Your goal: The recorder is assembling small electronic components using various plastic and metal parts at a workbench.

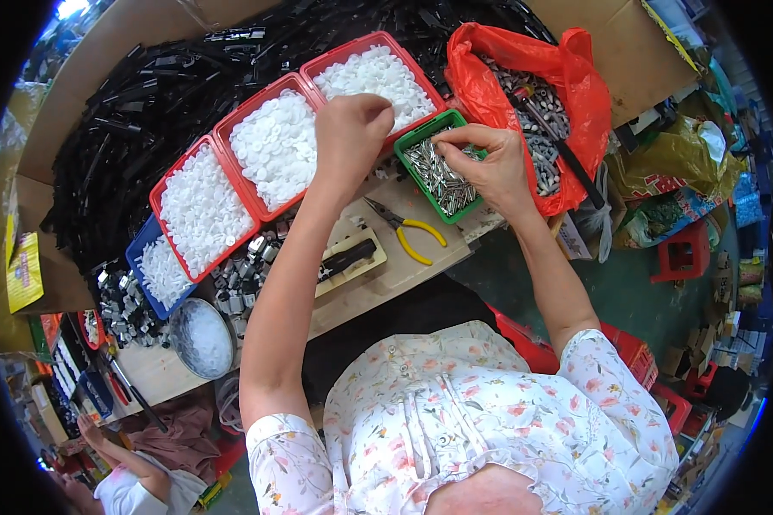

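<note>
- Left hand: raised over the red bins of white parts, fingers curled, tips drawn together; whether they grip anything cannot be told.
- Right hand: at the green bin, thumb and forefinger brought together over the metal pins; any pin between them cannot be made out.
- Green bin: at the right end of the surface, close to its near edge, just beside the right-hand red bin.
- Open room: a bare strip along the near edge, between the pliers, the pale tray and that edge. A round bowl crowds the near edge farther left.
- Obscured: forearm and left hand cover parts of two red bins; the right hand covers part of the green bin. The far edge is buried under black pieces.
</note>
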`<action>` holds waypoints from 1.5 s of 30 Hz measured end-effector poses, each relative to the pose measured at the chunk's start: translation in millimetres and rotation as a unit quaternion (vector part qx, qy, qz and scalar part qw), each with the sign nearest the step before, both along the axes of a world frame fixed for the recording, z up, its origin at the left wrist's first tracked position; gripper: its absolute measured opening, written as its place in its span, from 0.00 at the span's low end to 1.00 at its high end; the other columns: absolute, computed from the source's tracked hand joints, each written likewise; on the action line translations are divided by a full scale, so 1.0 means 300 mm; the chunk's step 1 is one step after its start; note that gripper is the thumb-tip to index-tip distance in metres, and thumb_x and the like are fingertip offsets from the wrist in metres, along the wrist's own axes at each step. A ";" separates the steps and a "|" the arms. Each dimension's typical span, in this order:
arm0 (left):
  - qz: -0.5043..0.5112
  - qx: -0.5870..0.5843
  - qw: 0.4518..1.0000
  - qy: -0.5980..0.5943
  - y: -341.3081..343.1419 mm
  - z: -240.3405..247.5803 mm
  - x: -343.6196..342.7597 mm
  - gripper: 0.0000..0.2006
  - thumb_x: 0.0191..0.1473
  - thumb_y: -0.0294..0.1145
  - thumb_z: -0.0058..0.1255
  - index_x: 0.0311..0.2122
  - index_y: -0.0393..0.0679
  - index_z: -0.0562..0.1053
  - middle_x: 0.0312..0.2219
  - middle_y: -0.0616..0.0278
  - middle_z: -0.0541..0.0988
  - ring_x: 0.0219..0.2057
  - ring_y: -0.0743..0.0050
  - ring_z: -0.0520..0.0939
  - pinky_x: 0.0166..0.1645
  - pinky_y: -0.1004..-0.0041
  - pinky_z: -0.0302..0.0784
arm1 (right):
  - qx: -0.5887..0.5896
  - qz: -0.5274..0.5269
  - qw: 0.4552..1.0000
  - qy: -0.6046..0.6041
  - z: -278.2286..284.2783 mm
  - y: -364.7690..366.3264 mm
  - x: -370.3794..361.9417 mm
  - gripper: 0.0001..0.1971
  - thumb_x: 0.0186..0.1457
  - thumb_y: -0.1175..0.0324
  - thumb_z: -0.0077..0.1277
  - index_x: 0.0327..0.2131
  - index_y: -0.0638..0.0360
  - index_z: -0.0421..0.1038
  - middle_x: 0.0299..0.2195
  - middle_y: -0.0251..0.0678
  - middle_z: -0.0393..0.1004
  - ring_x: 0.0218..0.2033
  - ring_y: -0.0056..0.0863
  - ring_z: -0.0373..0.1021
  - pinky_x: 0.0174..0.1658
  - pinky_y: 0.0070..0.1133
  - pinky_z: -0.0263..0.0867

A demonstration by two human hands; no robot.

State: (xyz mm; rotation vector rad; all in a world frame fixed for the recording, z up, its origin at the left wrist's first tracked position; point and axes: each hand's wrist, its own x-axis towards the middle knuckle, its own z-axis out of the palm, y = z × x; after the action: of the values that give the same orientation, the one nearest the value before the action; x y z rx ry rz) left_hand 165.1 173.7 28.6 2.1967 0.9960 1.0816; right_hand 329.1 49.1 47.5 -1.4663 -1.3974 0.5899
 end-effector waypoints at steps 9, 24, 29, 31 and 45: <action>0.006 -0.389 0.858 -0.336 -0.301 0.055 -0.198 0.07 0.54 0.22 0.58 0.38 0.30 0.79 0.31 0.59 0.83 0.31 0.75 0.83 0.40 0.77 0.80 | 0.138 0.087 0.985 0.053 -0.016 -0.005 -0.198 0.11 0.47 0.83 0.57 0.36 0.63 0.81 0.34 0.36 0.78 0.37 0.23 0.74 0.40 0.18 0.70; 0.036 -0.361 0.843 -0.398 -0.403 0.027 -0.313 0.08 0.52 0.22 0.61 0.38 0.33 0.79 0.31 0.61 0.83 0.31 0.77 0.84 0.37 0.80 0.77 | 0.294 0.102 0.923 -0.228 -0.017 -0.019 -0.307 0.13 0.44 0.84 0.60 0.36 0.62 0.80 0.32 0.37 0.76 0.31 0.28 0.73 0.34 0.22 0.69; 0.064 -0.270 0.897 -0.343 -0.423 0.006 -0.340 0.06 0.53 0.20 0.59 0.38 0.33 0.79 0.31 0.63 0.83 0.31 0.81 0.81 0.38 0.81 0.77 | 0.205 0.115 0.967 -0.100 -0.018 -0.044 -0.332 0.12 0.45 0.82 0.61 0.37 0.62 0.79 0.33 0.36 0.78 0.32 0.27 0.74 0.37 0.21 0.69; 0.071 -0.216 0.928 -0.296 -0.431 0.001 -0.351 0.07 0.52 0.19 0.60 0.38 0.33 0.79 0.31 0.64 0.82 0.31 0.84 0.80 0.37 0.83 0.75 | 0.137 0.120 0.983 -0.002 -0.021 -0.052 -0.333 0.12 0.47 0.81 0.61 0.37 0.63 0.79 0.34 0.36 0.79 0.33 0.26 0.75 0.37 0.21 0.69; 0.044 -0.133 0.973 -0.184 -0.464 0.006 -0.381 0.15 0.43 0.21 0.67 0.39 0.37 0.80 0.34 0.61 0.81 0.36 0.76 0.79 0.42 0.77 0.73 | 0.096 0.204 0.974 0.020 -0.032 -0.065 -0.317 0.06 0.48 0.82 0.60 0.32 0.66 0.78 0.30 0.38 0.79 0.32 0.27 0.75 0.36 0.21 0.70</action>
State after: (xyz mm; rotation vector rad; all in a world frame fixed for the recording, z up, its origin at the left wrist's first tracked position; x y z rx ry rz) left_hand 50.8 34.4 30.4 1.6755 1.0093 1.2569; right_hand 233.8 29.5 37.8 -1.0146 -1.6869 0.7120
